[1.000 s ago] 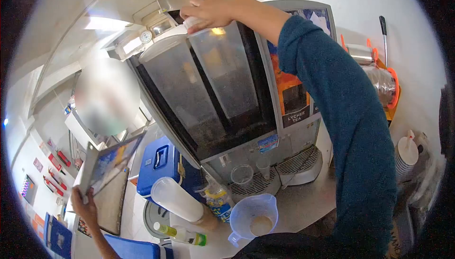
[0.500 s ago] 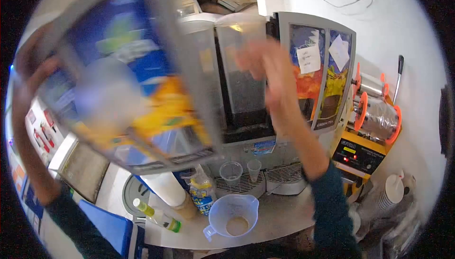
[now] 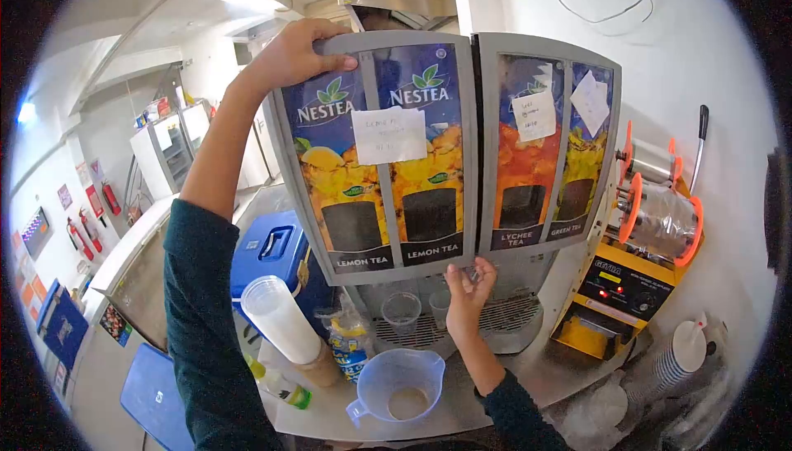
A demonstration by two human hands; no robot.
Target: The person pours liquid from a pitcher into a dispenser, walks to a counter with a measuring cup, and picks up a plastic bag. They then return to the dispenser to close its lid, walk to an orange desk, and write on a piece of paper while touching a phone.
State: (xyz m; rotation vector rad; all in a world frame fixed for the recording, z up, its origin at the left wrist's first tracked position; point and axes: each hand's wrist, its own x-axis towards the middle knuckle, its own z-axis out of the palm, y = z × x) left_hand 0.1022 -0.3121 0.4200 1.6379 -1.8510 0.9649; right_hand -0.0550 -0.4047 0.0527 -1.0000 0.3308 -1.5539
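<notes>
A drink dispenser has a left front door with two lemon tea panels and a handwritten note on it. My left hand grips this door's top left corner, thumb on the front and fingers over the top edge. At the door's lower right corner is my right hand, palm turned up, fingers partly curled and apart, fingertips at the bottom edge. The right door, with lychee tea and green tea panels, stands beside it. Below, a clear plastic cup sits on the drip tray.
A translucent measuring jug, a green-capped bottle, a stack of clear cups and a blue-yellow packet stand in front. A blue cooler is at left; a yellow cup sealer and stacked paper cups are at right.
The left door has swung from raised and open down across the front, covering the clear containers inside. My right hand has moved down from those containers to the door's bottom edge.
</notes>
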